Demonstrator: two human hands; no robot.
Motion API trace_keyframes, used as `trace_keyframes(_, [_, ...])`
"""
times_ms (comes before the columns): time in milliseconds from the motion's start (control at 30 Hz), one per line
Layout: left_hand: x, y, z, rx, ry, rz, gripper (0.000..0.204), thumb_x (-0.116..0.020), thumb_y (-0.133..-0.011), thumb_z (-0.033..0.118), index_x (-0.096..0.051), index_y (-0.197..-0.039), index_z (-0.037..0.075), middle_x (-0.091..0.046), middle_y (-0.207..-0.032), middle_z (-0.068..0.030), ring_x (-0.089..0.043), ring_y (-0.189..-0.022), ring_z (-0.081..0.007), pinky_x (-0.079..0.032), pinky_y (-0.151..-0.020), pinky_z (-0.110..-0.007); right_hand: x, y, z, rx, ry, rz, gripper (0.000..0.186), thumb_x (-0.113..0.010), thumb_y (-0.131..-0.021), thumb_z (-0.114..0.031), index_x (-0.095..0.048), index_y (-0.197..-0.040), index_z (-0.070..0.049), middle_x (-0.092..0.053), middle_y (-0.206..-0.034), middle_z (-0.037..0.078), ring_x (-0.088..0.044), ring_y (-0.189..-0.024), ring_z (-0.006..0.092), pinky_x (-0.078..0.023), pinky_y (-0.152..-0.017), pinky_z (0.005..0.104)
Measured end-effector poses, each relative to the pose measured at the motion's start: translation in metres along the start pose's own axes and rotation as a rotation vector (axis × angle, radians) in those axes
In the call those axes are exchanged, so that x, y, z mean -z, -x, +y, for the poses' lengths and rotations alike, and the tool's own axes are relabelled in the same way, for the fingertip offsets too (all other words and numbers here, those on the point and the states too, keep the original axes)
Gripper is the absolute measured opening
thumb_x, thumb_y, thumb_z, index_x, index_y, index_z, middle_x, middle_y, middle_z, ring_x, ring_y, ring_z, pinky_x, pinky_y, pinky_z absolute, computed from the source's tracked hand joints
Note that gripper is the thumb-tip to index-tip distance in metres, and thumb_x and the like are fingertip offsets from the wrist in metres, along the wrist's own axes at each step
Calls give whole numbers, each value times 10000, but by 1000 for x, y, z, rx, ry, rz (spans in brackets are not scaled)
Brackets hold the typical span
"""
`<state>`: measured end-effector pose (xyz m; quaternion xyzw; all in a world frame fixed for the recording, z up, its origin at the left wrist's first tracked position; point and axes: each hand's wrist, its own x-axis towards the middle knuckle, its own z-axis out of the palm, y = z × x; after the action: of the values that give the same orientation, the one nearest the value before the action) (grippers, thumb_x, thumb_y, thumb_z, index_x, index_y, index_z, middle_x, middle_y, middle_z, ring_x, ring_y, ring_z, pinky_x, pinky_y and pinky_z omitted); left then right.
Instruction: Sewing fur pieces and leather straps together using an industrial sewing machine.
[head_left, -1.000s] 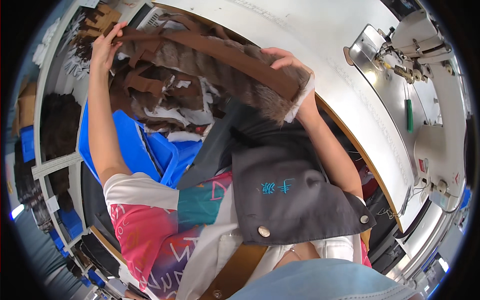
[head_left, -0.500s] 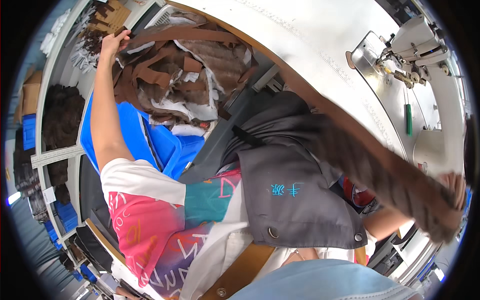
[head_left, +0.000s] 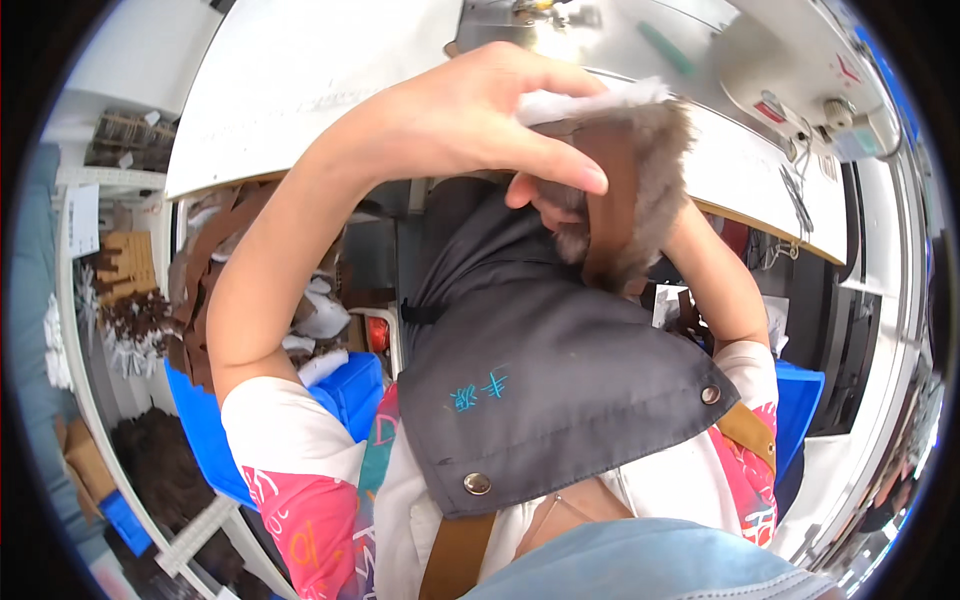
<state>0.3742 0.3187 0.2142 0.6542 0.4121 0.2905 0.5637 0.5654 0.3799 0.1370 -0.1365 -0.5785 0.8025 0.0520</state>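
A brown fur piece with a white fluffy edge and a smooth brown band is bunched up in front of me, over the near edge of the table. My left hand reaches across to its left side, thumb lying over the front and forefinger along the white top edge. Behind the fur, my right hand grips it from the other side; only a few fingertips show, and the rest is hidden. Beneath both hands lies my dark grey apron.
The white worktable carries a sewing machine, a green-handled tool and slim metal tweezers or snips. Brown strips heap over a blue bin at left. Another blue bin stands at right, shelving far left.
My left hand has come from the heap at the far left to the fur piece. My right hand has brought the fur in from the far right. The view has turned rightward.
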Motion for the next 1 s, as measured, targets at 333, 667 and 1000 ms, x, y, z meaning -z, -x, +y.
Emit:
trace_keyframes(333, [-5,-47,-5,-5,73,59,253,-638,-894,149,-613,-1113,24,-650,-943,17,-590,-822,-37,-477,-703,-201,64,109,64,13,136,266,567,-775,-770,-216,-537,-1217,38,-637,-1041,40,-541,-973,106,-436,-879,257])
trace_keyframes(667, [-25,-12,-51,313,574,405,228,-598,-916,180,-587,-1088,30,-661,-946,-34,-646,-827,-98,-535,-741,-269,-36,58,30,497,1498,935,804,-820,-566,-263,-529,-1309,-165,-517,-1352,80,-455,-1256,333,-223,-1080,434])
trace_keyframes(1000, [-7,22,-65,367,875,463,261,-519,-946,233,-585,-1068,12,-627,-1047,-65,-613,-904,-109,-500,-782,-279,-41,-17,61,795,1595,848,272,-637,-732,-131,-695,-996,-98,-687,-1045,30,-603,-1062,187,-259,-1055,471])
